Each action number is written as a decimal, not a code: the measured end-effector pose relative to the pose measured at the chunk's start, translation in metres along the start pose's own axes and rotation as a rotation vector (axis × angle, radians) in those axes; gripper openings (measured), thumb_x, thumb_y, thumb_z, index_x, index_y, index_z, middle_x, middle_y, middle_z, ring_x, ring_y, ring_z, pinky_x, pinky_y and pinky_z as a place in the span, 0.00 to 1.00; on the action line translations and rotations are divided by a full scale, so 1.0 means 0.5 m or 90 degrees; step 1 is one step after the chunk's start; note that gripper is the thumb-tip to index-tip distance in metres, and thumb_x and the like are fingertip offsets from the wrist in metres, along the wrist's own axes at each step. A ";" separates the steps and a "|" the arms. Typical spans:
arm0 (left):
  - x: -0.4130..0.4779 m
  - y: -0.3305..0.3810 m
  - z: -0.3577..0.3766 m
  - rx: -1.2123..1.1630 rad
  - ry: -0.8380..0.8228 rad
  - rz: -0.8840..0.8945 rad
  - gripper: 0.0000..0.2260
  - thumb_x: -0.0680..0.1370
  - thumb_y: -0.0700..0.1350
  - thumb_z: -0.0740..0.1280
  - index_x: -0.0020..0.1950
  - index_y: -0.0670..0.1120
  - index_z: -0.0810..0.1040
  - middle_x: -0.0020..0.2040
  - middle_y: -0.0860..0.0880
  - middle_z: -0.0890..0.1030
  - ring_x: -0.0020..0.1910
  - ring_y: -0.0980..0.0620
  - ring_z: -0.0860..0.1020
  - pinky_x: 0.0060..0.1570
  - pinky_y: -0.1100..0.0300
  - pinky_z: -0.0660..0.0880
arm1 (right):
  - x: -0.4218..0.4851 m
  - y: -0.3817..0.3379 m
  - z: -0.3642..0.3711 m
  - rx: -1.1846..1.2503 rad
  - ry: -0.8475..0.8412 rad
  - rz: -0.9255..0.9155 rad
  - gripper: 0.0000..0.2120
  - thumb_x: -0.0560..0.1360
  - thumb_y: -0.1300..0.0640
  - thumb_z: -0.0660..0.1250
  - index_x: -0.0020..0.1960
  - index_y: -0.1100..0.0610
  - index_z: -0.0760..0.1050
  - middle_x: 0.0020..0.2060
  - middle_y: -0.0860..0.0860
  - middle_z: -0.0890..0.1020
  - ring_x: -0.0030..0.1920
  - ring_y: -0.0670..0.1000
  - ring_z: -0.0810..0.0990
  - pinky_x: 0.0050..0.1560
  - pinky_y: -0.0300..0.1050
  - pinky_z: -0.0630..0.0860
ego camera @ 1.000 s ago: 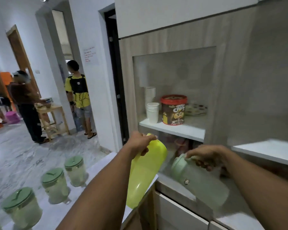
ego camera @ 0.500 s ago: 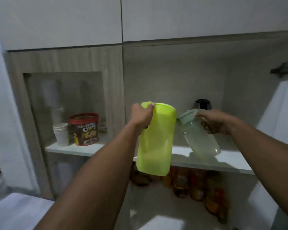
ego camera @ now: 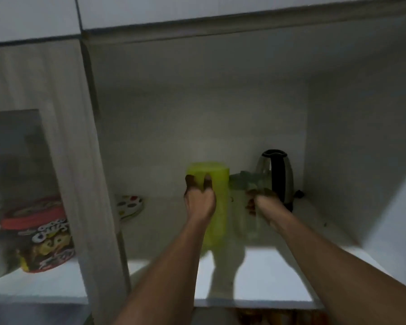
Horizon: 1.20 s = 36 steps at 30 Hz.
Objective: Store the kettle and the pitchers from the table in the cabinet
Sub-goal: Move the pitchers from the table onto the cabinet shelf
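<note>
Both arms reach into the cabinet shelf [ego camera: 263, 273]. The left hand [ego camera: 198, 199] has its grip clamped on the yellow-green pitcher [ego camera: 215, 207]; at its 3 o'clock, the right hand [ego camera: 265, 202] grips the clear green-lidded pitcher [ego camera: 243, 202]. The steel kettle [ego camera: 275, 174] stands behind, at 1 o'clock.

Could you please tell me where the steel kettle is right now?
The steel kettle with a black handle stands at the right rear of the white cabinet shelf, just behind the right hand.

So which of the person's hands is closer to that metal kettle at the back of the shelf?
The right hand. It holds the clear pitcher just in front of the kettle. The left hand grips the yellow pitcher, further left.
</note>
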<state>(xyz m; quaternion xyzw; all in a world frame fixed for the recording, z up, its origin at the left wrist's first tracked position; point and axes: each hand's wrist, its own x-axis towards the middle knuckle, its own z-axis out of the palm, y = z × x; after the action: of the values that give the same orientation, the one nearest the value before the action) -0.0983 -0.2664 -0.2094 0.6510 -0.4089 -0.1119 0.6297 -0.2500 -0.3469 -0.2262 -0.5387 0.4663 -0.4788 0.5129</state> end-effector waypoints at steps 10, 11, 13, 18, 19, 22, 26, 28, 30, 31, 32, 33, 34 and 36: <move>0.224 -0.081 0.165 -0.025 -0.083 -0.029 0.20 0.83 0.54 0.61 0.70 0.44 0.67 0.55 0.37 0.81 0.55 0.36 0.80 0.48 0.52 0.73 | 0.289 0.072 0.061 -0.061 0.053 0.012 0.09 0.76 0.61 0.69 0.48 0.59 0.68 0.36 0.54 0.75 0.31 0.49 0.74 0.32 0.43 0.70; 0.235 -0.082 0.176 -0.025 -0.091 -0.030 0.20 0.84 0.54 0.61 0.71 0.44 0.66 0.56 0.37 0.81 0.56 0.37 0.79 0.48 0.54 0.71 | 0.302 0.073 0.064 -0.056 0.059 0.023 0.09 0.76 0.60 0.70 0.50 0.58 0.69 0.37 0.54 0.76 0.32 0.49 0.75 0.33 0.43 0.71; 0.251 -0.082 0.190 -0.025 -0.098 -0.022 0.21 0.84 0.53 0.61 0.72 0.43 0.66 0.57 0.38 0.81 0.57 0.37 0.79 0.48 0.55 0.69 | 0.335 0.075 0.067 -0.041 0.076 0.029 0.11 0.76 0.58 0.69 0.54 0.59 0.69 0.39 0.56 0.78 0.33 0.51 0.77 0.33 0.44 0.72; 0.298 -0.098 0.215 -0.026 -0.136 -0.027 0.23 0.82 0.57 0.62 0.71 0.46 0.66 0.52 0.38 0.83 0.52 0.36 0.82 0.51 0.49 0.78 | 0.387 0.090 0.040 -0.050 0.080 0.053 0.09 0.75 0.54 0.69 0.50 0.58 0.74 0.43 0.60 0.78 0.40 0.57 0.78 0.42 0.52 0.74; 0.310 -0.105 0.220 -0.026 -0.145 -0.030 0.25 0.80 0.61 0.62 0.71 0.47 0.65 0.52 0.37 0.83 0.52 0.35 0.82 0.53 0.45 0.80 | 0.394 0.094 0.036 -0.058 0.082 0.057 0.08 0.75 0.54 0.69 0.48 0.58 0.75 0.44 0.61 0.78 0.42 0.58 0.78 0.43 0.53 0.74; 0.354 -0.144 0.247 -0.018 -0.157 -0.035 0.37 0.71 0.71 0.59 0.72 0.49 0.65 0.58 0.37 0.82 0.54 0.34 0.83 0.55 0.38 0.80 | 0.413 0.093 0.046 -0.070 0.099 0.051 0.17 0.74 0.51 0.70 0.58 0.59 0.73 0.50 0.63 0.80 0.46 0.60 0.81 0.46 0.56 0.77; 0.379 -0.168 0.253 -0.008 -0.169 -0.052 0.40 0.68 0.73 0.59 0.73 0.49 0.66 0.61 0.37 0.81 0.56 0.34 0.82 0.57 0.39 0.79 | 0.490 0.137 0.063 -0.127 0.119 0.021 0.41 0.69 0.43 0.70 0.76 0.58 0.60 0.63 0.63 0.78 0.55 0.63 0.81 0.55 0.61 0.80; 0.354 -0.129 0.215 0.009 -0.177 -0.068 0.40 0.71 0.72 0.61 0.74 0.48 0.66 0.66 0.39 0.79 0.62 0.35 0.79 0.63 0.42 0.76 | 0.462 0.116 0.085 -0.160 0.110 0.022 0.44 0.70 0.42 0.70 0.78 0.59 0.56 0.67 0.63 0.76 0.61 0.65 0.79 0.59 0.60 0.79; 0.334 -0.106 0.190 0.015 -0.181 -0.075 0.35 0.76 0.66 0.65 0.74 0.44 0.66 0.68 0.42 0.77 0.66 0.37 0.76 0.65 0.48 0.73 | 0.409 0.076 0.107 -0.212 0.113 0.015 0.42 0.74 0.45 0.70 0.79 0.61 0.55 0.72 0.61 0.72 0.66 0.64 0.75 0.64 0.56 0.75; 0.328 -0.103 0.182 0.017 -0.176 -0.078 0.33 0.77 0.64 0.67 0.73 0.43 0.67 0.67 0.42 0.77 0.66 0.39 0.76 0.62 0.51 0.73 | 0.395 0.067 0.112 -0.230 0.115 0.021 0.41 0.76 0.47 0.70 0.79 0.62 0.53 0.74 0.60 0.68 0.70 0.64 0.72 0.66 0.54 0.72; 0.322 -0.103 0.177 0.019 -0.168 -0.080 0.32 0.76 0.63 0.68 0.70 0.42 0.67 0.65 0.42 0.76 0.64 0.40 0.76 0.58 0.54 0.73 | 0.387 0.063 0.114 -0.239 0.115 0.019 0.42 0.76 0.48 0.70 0.80 0.62 0.52 0.76 0.59 0.64 0.72 0.63 0.69 0.68 0.52 0.70; 0.316 -0.106 0.171 0.021 -0.158 -0.079 0.32 0.76 0.63 0.69 0.68 0.42 0.68 0.65 0.41 0.75 0.62 0.41 0.77 0.56 0.55 0.72 | 0.378 0.060 0.113 -0.241 0.112 0.023 0.43 0.76 0.48 0.70 0.80 0.62 0.50 0.78 0.59 0.62 0.74 0.62 0.67 0.70 0.53 0.68; 0.309 -0.107 0.164 0.021 -0.151 -0.080 0.32 0.75 0.63 0.70 0.67 0.42 0.68 0.65 0.41 0.73 0.61 0.41 0.77 0.56 0.55 0.73 | 0.376 0.064 0.110 -0.238 0.108 0.023 0.44 0.76 0.47 0.70 0.80 0.62 0.49 0.78 0.59 0.61 0.74 0.62 0.66 0.70 0.53 0.68; 0.289 -0.106 0.147 0.026 -0.149 -0.088 0.32 0.74 0.64 0.71 0.67 0.44 0.67 0.65 0.41 0.70 0.62 0.41 0.76 0.61 0.51 0.74 | 0.357 0.060 0.102 -0.242 0.097 0.016 0.45 0.76 0.47 0.70 0.81 0.62 0.47 0.78 0.59 0.62 0.74 0.62 0.67 0.68 0.52 0.70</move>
<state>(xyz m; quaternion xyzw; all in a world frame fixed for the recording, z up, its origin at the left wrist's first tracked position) -0.0337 -0.4240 -0.2178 0.6727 -0.4360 -0.2215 0.5553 -0.1805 -0.5198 -0.2504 -0.5824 0.5922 -0.4151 0.3712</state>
